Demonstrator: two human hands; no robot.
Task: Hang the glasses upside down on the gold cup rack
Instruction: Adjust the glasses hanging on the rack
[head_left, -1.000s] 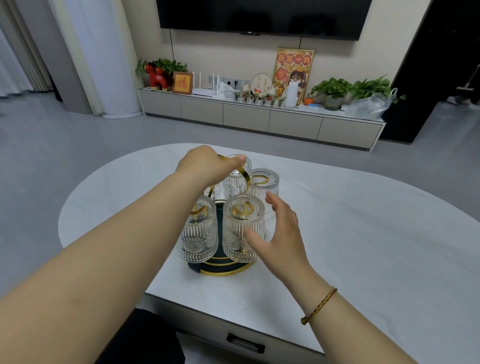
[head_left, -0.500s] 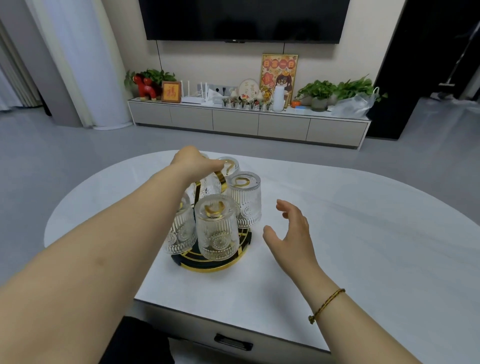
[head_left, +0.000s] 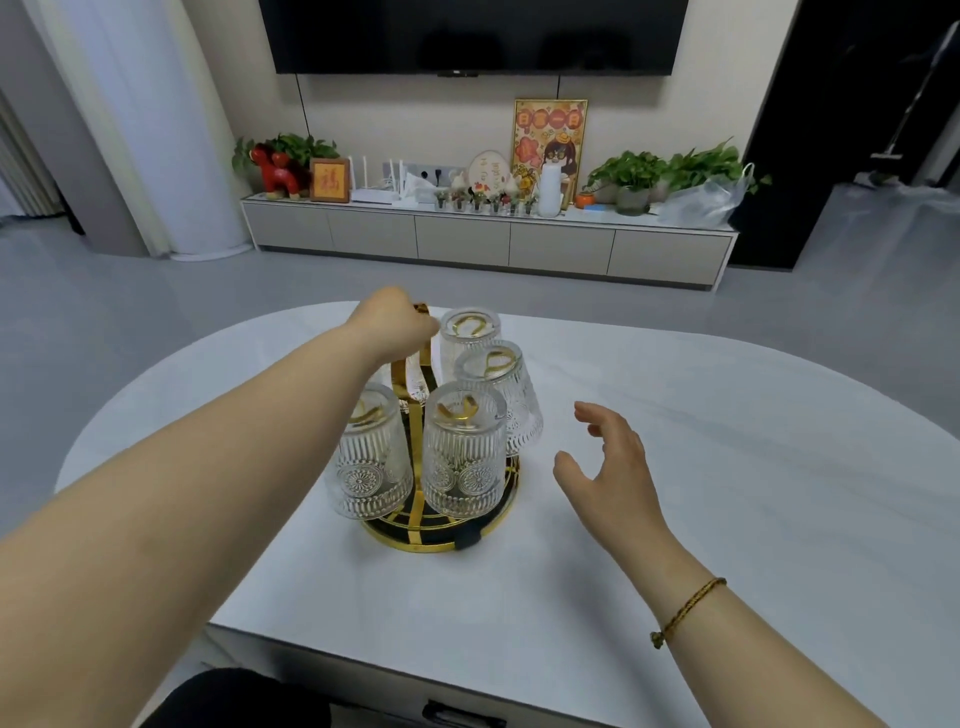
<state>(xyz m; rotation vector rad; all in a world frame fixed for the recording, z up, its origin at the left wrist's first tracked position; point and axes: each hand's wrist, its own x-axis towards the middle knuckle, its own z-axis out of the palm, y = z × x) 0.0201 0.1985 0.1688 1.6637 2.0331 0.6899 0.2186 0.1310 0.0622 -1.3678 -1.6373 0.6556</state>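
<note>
A pale grey floor (head_left: 130, 322) fills the room, with a wall-mounted television (head_left: 472, 36) above a long low cabinet (head_left: 488, 241) at the far wall and a white curtain (head_left: 156, 130) to the left. Nearer the camera stands a white marble-look oval table (head_left: 727, 493) whose front edge carries a dark drawer handle, partly cut off by the bottom of the frame.

On the table sits the gold cup rack (head_left: 441, 525), a round gold-rimmed base with a dark inside and a gold centre post. Ribbed clear glasses hang on it upside down: the front glass (head_left: 464, 457), the left glass (head_left: 371, 462), the right glass (head_left: 501, 395) and the far glass (head_left: 469, 335). A further one behind the post is mostly hidden by the forearm.

The left hand (head_left: 392, 322) is closed over the top of the rack's post, its fingers hidden from this side. The right hand (head_left: 608, 462) hovers just beside the rack, fingers spread wide, holding nothing; a braided bracelet (head_left: 685, 610) circles its wrist.

On the cabinet are potted plants (head_left: 670, 171), a plastic bag (head_left: 706, 195), a framed poster (head_left: 549, 143) with Chinese characters too small to read, a small frame (head_left: 330, 179) with one gold character, and a red figurine (head_left: 278, 174).
</note>
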